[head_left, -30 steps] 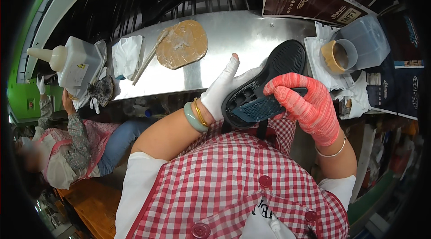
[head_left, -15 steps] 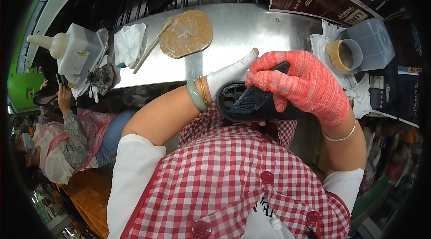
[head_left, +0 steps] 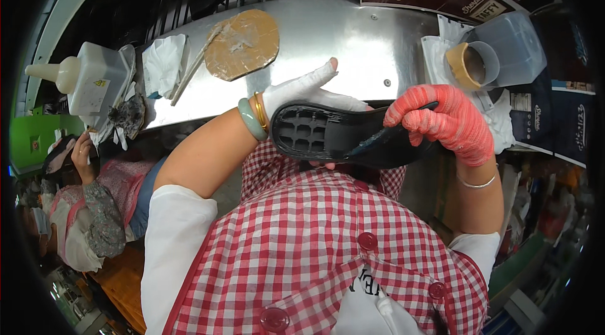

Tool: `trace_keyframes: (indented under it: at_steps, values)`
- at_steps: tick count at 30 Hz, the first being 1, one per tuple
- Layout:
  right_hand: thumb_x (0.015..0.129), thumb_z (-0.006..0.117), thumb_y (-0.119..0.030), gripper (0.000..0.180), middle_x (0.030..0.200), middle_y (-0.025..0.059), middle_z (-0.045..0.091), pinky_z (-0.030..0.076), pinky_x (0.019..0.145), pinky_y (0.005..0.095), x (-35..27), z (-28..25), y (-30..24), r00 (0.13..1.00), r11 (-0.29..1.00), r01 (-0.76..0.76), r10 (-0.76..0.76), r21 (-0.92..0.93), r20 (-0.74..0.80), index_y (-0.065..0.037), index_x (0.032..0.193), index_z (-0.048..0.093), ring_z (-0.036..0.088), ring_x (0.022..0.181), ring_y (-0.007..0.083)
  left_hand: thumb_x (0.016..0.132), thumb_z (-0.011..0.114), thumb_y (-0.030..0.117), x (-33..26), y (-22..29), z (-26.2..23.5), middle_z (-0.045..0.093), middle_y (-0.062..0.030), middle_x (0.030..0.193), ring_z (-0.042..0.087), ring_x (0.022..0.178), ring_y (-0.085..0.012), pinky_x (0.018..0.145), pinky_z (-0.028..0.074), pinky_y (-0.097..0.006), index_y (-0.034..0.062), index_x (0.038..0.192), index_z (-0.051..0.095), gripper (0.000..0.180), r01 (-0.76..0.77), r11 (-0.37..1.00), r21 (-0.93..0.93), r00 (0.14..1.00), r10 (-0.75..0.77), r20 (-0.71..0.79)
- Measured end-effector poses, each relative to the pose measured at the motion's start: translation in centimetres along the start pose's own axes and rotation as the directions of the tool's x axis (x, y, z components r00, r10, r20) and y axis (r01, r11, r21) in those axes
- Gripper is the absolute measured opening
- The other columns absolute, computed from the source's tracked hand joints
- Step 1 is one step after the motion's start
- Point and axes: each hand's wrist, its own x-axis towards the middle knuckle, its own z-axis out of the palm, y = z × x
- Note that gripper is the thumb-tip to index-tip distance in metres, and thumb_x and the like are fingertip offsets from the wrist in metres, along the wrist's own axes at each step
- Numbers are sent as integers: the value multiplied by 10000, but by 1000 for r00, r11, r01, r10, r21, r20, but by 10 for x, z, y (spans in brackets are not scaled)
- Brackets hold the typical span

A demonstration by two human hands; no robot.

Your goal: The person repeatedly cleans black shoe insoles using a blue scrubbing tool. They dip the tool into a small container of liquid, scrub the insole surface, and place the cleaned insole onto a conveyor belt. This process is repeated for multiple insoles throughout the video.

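A black shoe sole (head_left: 343, 130), with a hollow grid at its heel end, lies across both hands just above my apron. My left hand (head_left: 302, 92), in a white glove with bare fingertips, holds it from beneath and behind. The left thumb points away along the table side, and fingertips show under the near edge. A coral knit glove covers my right hand (head_left: 444, 121), whose fingers are closed on the toe end. A dark tip sticks out past those fingers; whether it is a separate layer, I cannot tell. A glossy bluish streak runs along the sole's middle.
On the metal table (head_left: 315, 26) lie a tape-wrapped cardboard pad (head_left: 252, 55) with a stick and a white cloth (head_left: 164, 64). A nozzle bottle (head_left: 97, 92) stands left. A clear container (head_left: 526, 51) and a cup (head_left: 488, 64) are right. Another person (head_left: 94, 209) works at far left.
The raised dark piece in my right hand has come down toward the sole. My right hand has moved slightly lower, and the sole has shifted left, showing more of its length.
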Motion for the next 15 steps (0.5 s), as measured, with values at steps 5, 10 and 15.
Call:
trace_keyframes:
  at_steps: [5,10,15]
  values:
    - [816,669,-357,348,827,76,672,372,458,173,-36,-23,21,934,977,166,-112,134,-340,-14,874,662,540,547,68,935,359,515,-10,11,15,309,-203,1439,368,1305,-277,1101,263,-393,-34,1410,254,733,-173,984,48,976,177,-129]
    - [916,576,-342,334,845,-2,658,340,486,135,-63,-66,35,494,899,437,-257,-18,-831,-26,1004,638,537,570,8,897,497,212,-26,39,25,362,-179,1405,384,1287,-333,1043,291,-579,90,1429,282,586,-625,694,357,688,706,-169]
    - [879,636,-296,264,873,-15,640,351,492,169,-70,-91,47,304,967,217,-195,-132,-932,-64,1003,663,544,587,31,927,441,409,-24,17,25,408,-151,1381,367,1281,-376,955,351,-643,86,1382,347,565,-706,708,-15,676,667,-315]
